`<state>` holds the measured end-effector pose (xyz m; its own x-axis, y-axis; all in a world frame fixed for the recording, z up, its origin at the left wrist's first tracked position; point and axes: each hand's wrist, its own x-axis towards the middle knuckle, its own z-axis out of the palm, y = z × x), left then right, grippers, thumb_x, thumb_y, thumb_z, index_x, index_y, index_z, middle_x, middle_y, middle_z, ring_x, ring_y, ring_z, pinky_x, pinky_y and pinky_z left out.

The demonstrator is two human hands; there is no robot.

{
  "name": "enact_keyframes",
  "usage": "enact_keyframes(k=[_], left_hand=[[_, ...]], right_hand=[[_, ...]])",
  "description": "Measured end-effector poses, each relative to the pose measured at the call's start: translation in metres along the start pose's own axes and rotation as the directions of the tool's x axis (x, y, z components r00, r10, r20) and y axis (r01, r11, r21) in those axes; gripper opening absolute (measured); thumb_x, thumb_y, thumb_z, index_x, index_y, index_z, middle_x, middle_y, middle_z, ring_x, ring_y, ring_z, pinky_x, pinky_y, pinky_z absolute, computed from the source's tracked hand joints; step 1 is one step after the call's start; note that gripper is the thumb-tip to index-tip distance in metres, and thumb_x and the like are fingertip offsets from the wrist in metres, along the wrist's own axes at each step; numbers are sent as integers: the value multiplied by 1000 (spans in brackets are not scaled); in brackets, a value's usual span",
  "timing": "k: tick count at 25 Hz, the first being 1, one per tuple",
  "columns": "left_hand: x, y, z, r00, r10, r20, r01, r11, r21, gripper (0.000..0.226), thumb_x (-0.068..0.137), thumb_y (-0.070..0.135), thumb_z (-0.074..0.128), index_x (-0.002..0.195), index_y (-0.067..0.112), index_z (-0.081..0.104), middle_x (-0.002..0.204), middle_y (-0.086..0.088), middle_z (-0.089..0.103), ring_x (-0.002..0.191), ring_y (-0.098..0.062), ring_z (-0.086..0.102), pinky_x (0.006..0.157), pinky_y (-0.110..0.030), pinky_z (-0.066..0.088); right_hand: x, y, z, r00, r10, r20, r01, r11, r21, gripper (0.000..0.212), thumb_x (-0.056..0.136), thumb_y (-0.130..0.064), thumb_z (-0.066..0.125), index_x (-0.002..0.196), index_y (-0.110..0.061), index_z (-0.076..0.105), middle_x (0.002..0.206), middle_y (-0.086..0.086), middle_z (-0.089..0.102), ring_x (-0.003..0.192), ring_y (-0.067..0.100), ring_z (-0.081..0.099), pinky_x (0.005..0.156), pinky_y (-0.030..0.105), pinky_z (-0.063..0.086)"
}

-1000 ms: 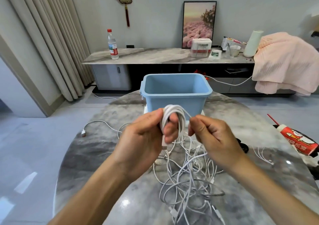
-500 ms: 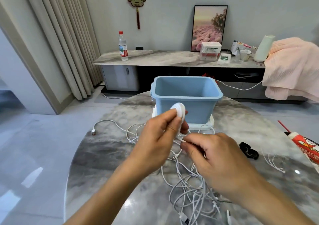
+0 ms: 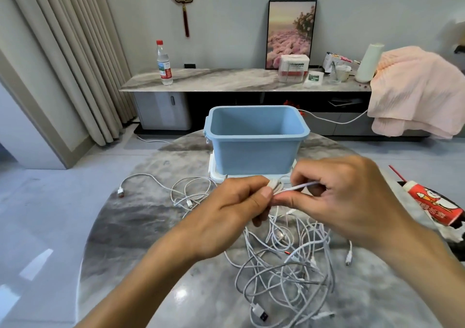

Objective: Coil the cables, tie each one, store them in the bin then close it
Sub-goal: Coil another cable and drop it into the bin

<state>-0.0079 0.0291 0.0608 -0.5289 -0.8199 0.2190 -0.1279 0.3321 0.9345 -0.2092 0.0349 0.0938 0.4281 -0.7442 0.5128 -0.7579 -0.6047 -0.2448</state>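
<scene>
- the left hand grips a small white coil of cable, thumb pressed over it and the other fingers curled round underneath.
- the right hand pinches the free cable end between thumb and fingertips, holding it taut across the coil; its remaining fingers are curled in.
- both hands meet above the middle of the table, just in front of the blue bin.
- judged from this, the step in hand is tying off the first coil: the tail looks set to be wrapped round or tucked through the bundle.
- the next move calls for a firm hold on the loops with the left hand while the right leads the tail round and pulls it snug, or the coil may spring open.
- below the hands, toward the near edge of the table, lies a loose tangle of cables, not yet coiled; one more cable trails toward the left edge.
- the bin stands open near the far edge, resting on what looks like its white lid; i cannot see anything inside it from here.
- a red and white bottle lies at the right edge of the table.
</scene>
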Motion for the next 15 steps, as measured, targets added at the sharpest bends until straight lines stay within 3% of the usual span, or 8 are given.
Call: enact_keyframes(k=[3, 5, 7, 10, 12, 14, 15], left_hand=[[-2, 5, 0, 998, -39, 55, 47, 988, -149, 30, 98, 24, 43, 81, 8, 62, 65, -9, 48, 60, -10, 45, 59, -17, 37], [-5, 9, -3, 997, -62, 55, 76, 943, -324, 31, 95, 27, 45, 80, 11, 67, 64, -13, 45, 57, -12, 42, 55, -20, 34], [-8, 15, -4, 998, -38, 52, 60, 839, -541, 32, 93, 26, 44, 77, 10, 66, 60, -3, 44, 53, -12, 39, 53, -19, 33], [-5, 15, -3, 998, -23, -66, -35, 652, -757, 33, 95, 26, 43, 82, 7, 66, 64, -2, 46, 56, -14, 44, 62, -21, 38], [0, 7, -6, 979, -54, -196, -135, 547, -826, 31, 98, 26, 42, 91, 7, 66, 71, -2, 50, 64, -14, 50, 82, -29, 36], [4, -1, -13, 936, -138, -324, -204, 536, -819, 29, 99, 25, 42, 100, 8, 64, 77, -1, 55, 71, -13, 57, 91, -35, 33], [5, -5, -18, 909, -162, -384, -223, 588, -777, 28, 98, 25, 42, 104, 7, 64, 78, 0, 58, 72, -12, 59, 89, -35, 36]], right_hand=[[2, 9, 6, 999, -51, 1, 49, 959, 278, 39, 79, -57, 70, 69, -19, 68, 50, -6, 53, 46, 19, 46, 43, 33, 35], [5, 18, 5, 999, 37, -18, -24, 870, 493, 36, 80, -56, 70, 74, -20, 71, 55, 7, 59, 48, 27, 49, 45, 37, 37], [3, 26, 6, 983, 171, -62, -102, 797, 596, 43, 79, -64, 66, 75, -21, 70, 58, 10, 58, 51, 18, 47, 48, 30, 36], [-3, 20, 36, 966, 258, 2, -199, 738, 644, 44, 87, -61, 59, 74, -21, 67, 54, -1, 50, 51, 4, 40, 49, 19, 30], [-7, 2, 61, 966, 241, 97, -246, 732, 635, 33, 98, -45, 52, 80, -20, 63, 54, -12, 48, 50, 1, 39, 51, 16, 29], [-11, -22, 77, 963, 213, 165, -269, 771, 577, 25, 100, -39, 44, 93, -22, 60, 56, -17, 50, 51, 3, 43, 51, 20, 29], [-13, -33, 79, 961, 199, 192, -273, 795, 542, 22, 101, -39, 42, 98, -24, 59, 57, -18, 51, 52, 4, 44, 51, 22, 31]])
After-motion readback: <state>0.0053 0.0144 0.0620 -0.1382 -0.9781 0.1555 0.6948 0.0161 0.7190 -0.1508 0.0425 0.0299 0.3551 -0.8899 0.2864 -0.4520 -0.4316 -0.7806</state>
